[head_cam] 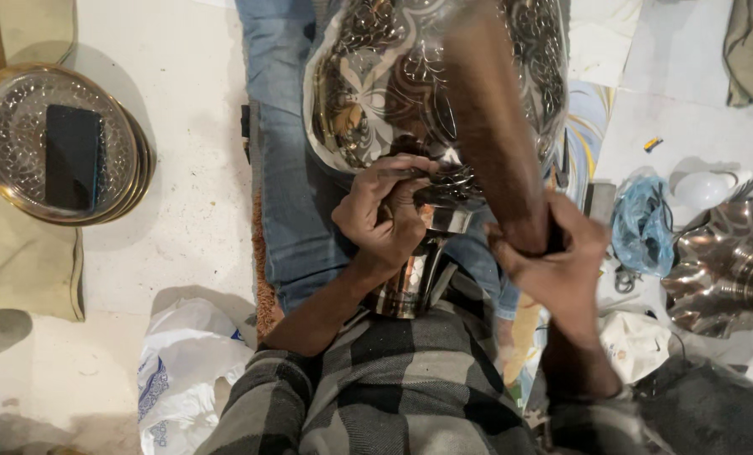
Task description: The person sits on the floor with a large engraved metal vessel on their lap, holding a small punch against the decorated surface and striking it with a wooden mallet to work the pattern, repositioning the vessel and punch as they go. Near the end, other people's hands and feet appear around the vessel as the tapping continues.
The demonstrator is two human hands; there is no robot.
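The shiny metal bowl [376,84] with swirly patterns sits at twelve o'clock, resting on the person's lap over the blue jeans [288,168]. Going left to right, a round tray [5,152] with a dark phone [73,156] on it lies at nine o'clock, then the left hand [385,211] in the middle has its fingers curled tight around a thin metal tool [401,173] that touches the bowl. The right hand [557,265] at four o'clock grips a thick brown wooden stick [490,126] that crosses over the bowl, and a blue bag [642,223] lies at three o'clock.
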